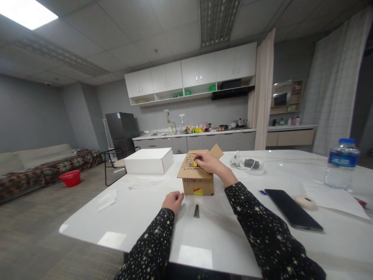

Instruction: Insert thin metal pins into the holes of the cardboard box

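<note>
A small brown cardboard box (190,186) stands on the white table in front of me, with a flap raised at its far right. Dark dots, perhaps nail or screw heads, are scattered over its top. My right hand (206,161) is over that top with fingers pinched downward; whatever is between them is hidden. My left hand (174,201) rests on the table by the box's near left corner, its fingers curled closed. I cannot see inside it. A few thin dark metal pieces, like nails or screws (196,210), lie together just in front of the box.
A white box (149,161) stands to the left, near a crumpled tissue (106,200). To the right are a black phone (293,209), a round beige object (305,202), paper (335,200), a water bottle (340,165) and a white corded device (249,165).
</note>
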Demonstrator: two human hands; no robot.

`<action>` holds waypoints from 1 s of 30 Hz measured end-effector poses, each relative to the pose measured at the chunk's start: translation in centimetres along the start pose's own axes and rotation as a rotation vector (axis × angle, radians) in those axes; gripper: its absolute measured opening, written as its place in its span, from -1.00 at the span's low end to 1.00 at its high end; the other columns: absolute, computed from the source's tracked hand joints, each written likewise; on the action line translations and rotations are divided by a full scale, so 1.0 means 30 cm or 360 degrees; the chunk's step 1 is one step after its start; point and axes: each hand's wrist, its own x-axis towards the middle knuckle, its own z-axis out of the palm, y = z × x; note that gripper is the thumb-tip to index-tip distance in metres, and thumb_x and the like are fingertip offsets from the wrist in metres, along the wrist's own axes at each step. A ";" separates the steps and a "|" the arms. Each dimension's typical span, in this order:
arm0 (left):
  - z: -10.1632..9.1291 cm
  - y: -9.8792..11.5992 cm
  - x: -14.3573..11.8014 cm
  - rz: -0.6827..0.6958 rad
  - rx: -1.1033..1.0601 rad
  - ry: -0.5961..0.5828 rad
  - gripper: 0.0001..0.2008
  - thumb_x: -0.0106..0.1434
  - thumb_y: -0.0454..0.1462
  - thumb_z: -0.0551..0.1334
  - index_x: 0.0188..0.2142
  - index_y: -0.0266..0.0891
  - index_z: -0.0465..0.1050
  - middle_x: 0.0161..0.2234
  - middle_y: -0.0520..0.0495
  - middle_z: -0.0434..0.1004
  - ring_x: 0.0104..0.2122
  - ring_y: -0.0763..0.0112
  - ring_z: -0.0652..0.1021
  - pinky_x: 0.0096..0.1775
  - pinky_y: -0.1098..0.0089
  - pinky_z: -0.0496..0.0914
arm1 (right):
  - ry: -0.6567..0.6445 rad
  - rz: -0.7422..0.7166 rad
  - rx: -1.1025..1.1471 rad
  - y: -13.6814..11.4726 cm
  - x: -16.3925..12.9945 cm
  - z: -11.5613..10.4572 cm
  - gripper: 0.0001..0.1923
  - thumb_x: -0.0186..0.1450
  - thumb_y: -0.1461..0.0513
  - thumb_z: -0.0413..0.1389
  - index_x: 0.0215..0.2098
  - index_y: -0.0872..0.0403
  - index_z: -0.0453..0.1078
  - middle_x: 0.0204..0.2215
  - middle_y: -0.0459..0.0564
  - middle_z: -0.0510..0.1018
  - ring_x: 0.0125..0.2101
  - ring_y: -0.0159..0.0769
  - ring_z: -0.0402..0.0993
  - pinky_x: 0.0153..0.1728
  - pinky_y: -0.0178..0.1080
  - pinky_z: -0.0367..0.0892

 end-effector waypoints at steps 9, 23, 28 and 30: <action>0.004 -0.015 0.001 0.0028 0.0035 -0.0022 -0.59 0.17 -0.01 0.02 -0.68 -0.17 0.06 -0.69 0.10 0.13 -0.57 0.46 0.21 -0.45 0.39 0.02 | 0.0004 0.0084 -0.0082 0.002 -0.010 -0.045 -0.78 0.22 0.36 0.05 -0.33 0.13 0.56 -0.30 0.05 0.64 -0.28 -0.26 0.52 -0.26 -0.34 0.32; 0.010 -0.018 0.001 0.0008 0.0036 0.0001 -0.58 0.19 -0.01 0.01 -0.67 -0.17 0.04 -0.68 0.10 0.14 -0.57 0.47 0.20 -0.44 0.39 0.02 | -0.0211 0.0110 -0.0093 -0.033 -0.027 -0.087 -0.79 0.15 0.36 0.09 -0.34 0.13 0.58 -0.33 0.03 0.65 -0.33 -0.27 0.50 -0.32 -0.35 0.29; 0.012 -0.016 0.006 0.0013 0.0068 -0.0030 -0.58 0.18 0.01 -0.01 -0.67 -0.17 0.05 -0.67 0.09 0.15 -0.55 0.46 0.21 -0.44 0.39 0.02 | -0.0280 0.0020 -0.0020 -0.046 -0.026 -0.058 -0.76 0.17 0.37 0.06 -0.31 0.16 0.58 -0.30 0.05 0.65 -0.33 -0.30 0.51 -0.30 -0.36 0.30; 0.011 -0.015 0.007 0.0012 0.0072 -0.0033 -0.58 0.18 0.01 -0.01 -0.67 -0.17 0.05 -0.67 0.09 0.15 -0.55 0.46 0.21 -0.43 0.39 0.02 | -0.0277 -0.0006 -0.0018 -0.052 -0.024 -0.045 -0.75 0.18 0.38 0.06 -0.29 0.16 0.58 -0.28 0.06 0.65 -0.30 -0.29 0.51 -0.27 -0.35 0.32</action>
